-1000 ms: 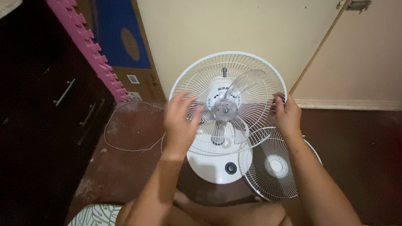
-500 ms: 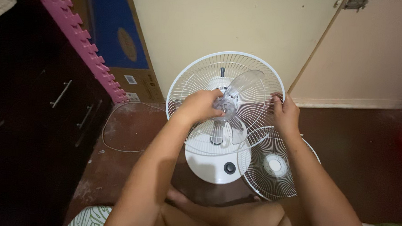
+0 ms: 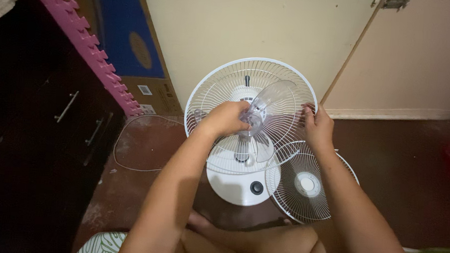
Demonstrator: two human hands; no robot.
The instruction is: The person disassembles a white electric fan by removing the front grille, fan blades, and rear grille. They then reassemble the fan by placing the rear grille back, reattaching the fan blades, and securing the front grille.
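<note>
Front grille (image 3: pixel 307 183) is off, lying by the base (image 3: pixel 240 185). Left hand (image 3: pixel 226 118) pinches the blade hub (image 3: pixel 249 117); right hand (image 3: pixel 317 126) grips the rear guard (image 3: pixel 214 88). Blade remains mounted.

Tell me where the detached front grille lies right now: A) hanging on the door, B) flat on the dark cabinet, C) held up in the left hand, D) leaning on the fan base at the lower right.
D: the front grille rests tilted against the white fan base, below the right hand.
</note>
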